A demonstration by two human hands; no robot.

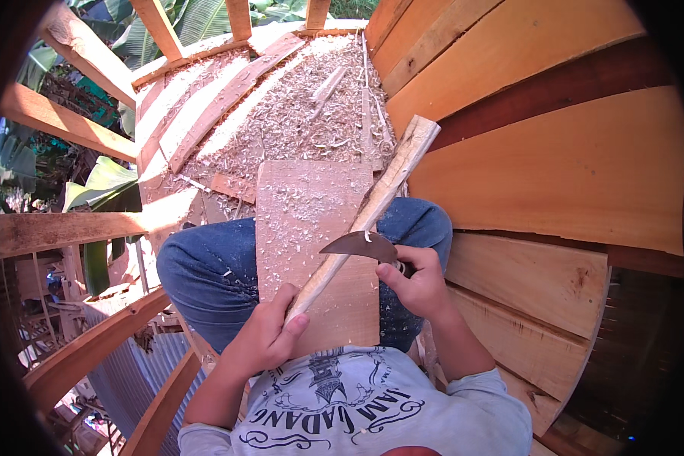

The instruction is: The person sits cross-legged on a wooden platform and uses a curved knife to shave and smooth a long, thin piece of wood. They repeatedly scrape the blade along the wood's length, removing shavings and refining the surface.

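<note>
My left hand is closed round the near end of a long, pale wooden stick. The stick slants up and to the right, with a strip of dark bark along its left side. My right hand grips a knife with a short, curved dark blade by its handle, which the fingers mostly hide. The blade lies across the middle of the stick, pointing left, with a small pale shaving on it. Under both, a flat wooden board rests over my lap, sprinkled with shavings.
Wood shavings cover the floor ahead, with loose planks among them. A plank wall rises close on my right. Open wooden railing bars stand on the left, with banana leaves and a corrugated metal sheet beyond.
</note>
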